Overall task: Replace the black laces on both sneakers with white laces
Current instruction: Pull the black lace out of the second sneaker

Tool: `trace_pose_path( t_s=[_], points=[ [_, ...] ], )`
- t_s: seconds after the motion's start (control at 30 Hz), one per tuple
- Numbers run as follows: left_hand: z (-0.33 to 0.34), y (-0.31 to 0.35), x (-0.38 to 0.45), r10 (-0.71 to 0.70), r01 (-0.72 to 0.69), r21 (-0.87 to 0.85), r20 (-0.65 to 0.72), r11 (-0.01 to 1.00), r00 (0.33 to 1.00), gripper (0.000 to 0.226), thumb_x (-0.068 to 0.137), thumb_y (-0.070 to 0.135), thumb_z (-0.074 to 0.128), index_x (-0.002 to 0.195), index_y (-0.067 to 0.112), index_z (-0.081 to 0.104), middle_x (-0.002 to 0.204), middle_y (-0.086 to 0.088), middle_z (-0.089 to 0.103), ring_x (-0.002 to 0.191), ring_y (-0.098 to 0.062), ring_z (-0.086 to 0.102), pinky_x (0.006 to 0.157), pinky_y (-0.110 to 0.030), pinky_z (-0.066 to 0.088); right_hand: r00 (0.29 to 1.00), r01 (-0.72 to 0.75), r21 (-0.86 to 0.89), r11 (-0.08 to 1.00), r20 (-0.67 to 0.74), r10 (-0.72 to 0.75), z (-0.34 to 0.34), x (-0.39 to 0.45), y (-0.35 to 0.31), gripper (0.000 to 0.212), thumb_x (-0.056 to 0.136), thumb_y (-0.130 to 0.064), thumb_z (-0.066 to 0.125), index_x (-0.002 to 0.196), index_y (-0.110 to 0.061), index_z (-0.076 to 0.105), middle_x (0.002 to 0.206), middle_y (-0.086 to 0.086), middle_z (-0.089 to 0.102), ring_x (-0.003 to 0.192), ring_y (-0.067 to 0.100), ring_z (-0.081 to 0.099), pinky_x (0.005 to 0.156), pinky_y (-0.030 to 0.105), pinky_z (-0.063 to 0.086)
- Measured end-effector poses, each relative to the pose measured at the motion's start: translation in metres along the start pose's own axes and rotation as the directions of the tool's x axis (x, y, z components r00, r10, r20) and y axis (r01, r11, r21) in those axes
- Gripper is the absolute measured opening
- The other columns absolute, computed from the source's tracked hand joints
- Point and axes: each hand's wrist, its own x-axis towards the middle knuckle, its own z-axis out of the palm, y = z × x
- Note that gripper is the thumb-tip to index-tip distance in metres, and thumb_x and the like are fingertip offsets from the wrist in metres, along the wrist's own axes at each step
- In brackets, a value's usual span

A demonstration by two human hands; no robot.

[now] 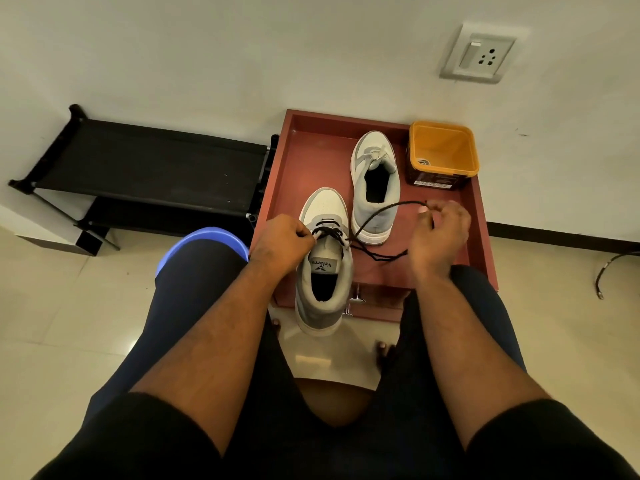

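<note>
A black lace (379, 216) runs through the upper eyelets of the near sneaker (323, 268), which sits at the front edge of the red-brown table (304, 161), its heel hanging past that edge toward the person and its white toe pointing to 12 o'clock. One end of the lace arcs up and out to 2 o'clock from the eyelets, and a second strand trails on the table surface toward 4 o'clock. The right hand (438, 233) is closed, pinching the lace tip between thumb and fingertip, lifted clear of the shoe. The left hand (282, 242) is closed in a fist at the shoe's left side, at 9 o'clock from the tongue, gripping the lace or collar there; which of the two I cannot tell. The far sneaker (374, 185) stands just beside the first, at 1 o'clock from it, with white laces (377, 152) bunched over its tongue. At 3 o'clock from that shoe's toe, in the table's far right corner, stands an open yellow tub (443, 154) with a dark label. A black rack (145, 168) stands at 9 o'clock from the table against the wall, and a blue stool (204, 237) shows under the left thigh
</note>
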Motion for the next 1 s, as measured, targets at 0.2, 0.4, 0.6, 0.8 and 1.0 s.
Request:
trace_pose_path(
  t_s=[0.2,0.4,0.6,0.8,1.0],
  points=[
    [0.004,0.002,0.001,0.057,-0.051,0.08,-0.07,0.996,0.996,0.017,0.086,0.021,0.067,0.102,0.015,0.069,0.102,-0.001,0.064,0.091,-0.013,0.06,0.081,-0.028,0.051,0.759,0.581,-0.164,0.797,0.464,-0.457,0.025,-0.054,-0.018,0.043,0.086,-0.035,0.066,0.125,-0.021,0.059,0.138,0.008,0.045,0.127,0.027,0.039,0.104,0.042,0.035],
    [0.014,0.006,0.001,0.196,-0.196,0.322,0.033,0.926,0.98,0.039,0.089,0.029,0.066,0.128,0.032,0.059,0.146,0.002,0.037,0.131,-0.02,0.036,0.106,-0.037,0.037,0.725,0.479,-0.05,0.876,0.585,-0.363,0.028,-0.057,-0.012,0.023,0.091,-0.022,0.062,0.112,-0.013,0.066,0.098,0.002,0.054,0.088,0.012,0.047,0.08,0.03,0.047],
    [0.024,0.006,0.006,0.292,-0.267,0.289,-0.045,0.919,0.955,0.01,0.093,0.019,0.058,0.102,0.019,0.063,0.116,0.001,0.054,0.107,-0.016,0.05,0.091,-0.036,0.048,0.751,0.365,-0.042,0.93,0.603,-0.268,0.026,-0.052,-0.009,0.017,0.089,-0.022,0.064,0.102,-0.013,0.071,0.093,0.002,0.065,0.085,0.014,0.055,0.077,0.029,0.047],
    [0.02,0.004,0.008,0.146,-0.159,-0.029,-0.268,0.987,0.952,0.009,0.094,0.017,0.057,0.099,0.021,0.052,0.116,-0.004,0.051,0.108,-0.022,0.052,0.083,-0.024,0.045,0.792,0.266,0.017,0.964,0.566,-0.229,0.028,-0.053,-0.006,0.019,0.087,-0.021,0.067,0.103,-0.011,0.071,0.094,0.003,0.07,0.087,0.016,0.062,0.082,0.031,0.051],
    [0.028,0.004,0.006,0.264,-0.269,0.395,0.069,0.879,0.962,0.024,0.093,0.036,0.059,0.115,0.03,0.063,0.159,0.001,0.016,0.148,-0.027,0.006,0.114,-0.054,0.019,0.775,0.234,0.061,0.97,0.591,-0.225,0.025,-0.053,-0.007,0.02,0.089,-0.027,0.066,0.102,-0.013,0.072,0.093,0.0,0.071,0.085,0.013,0.064,0.079,0.033,0.054]
  ],
)
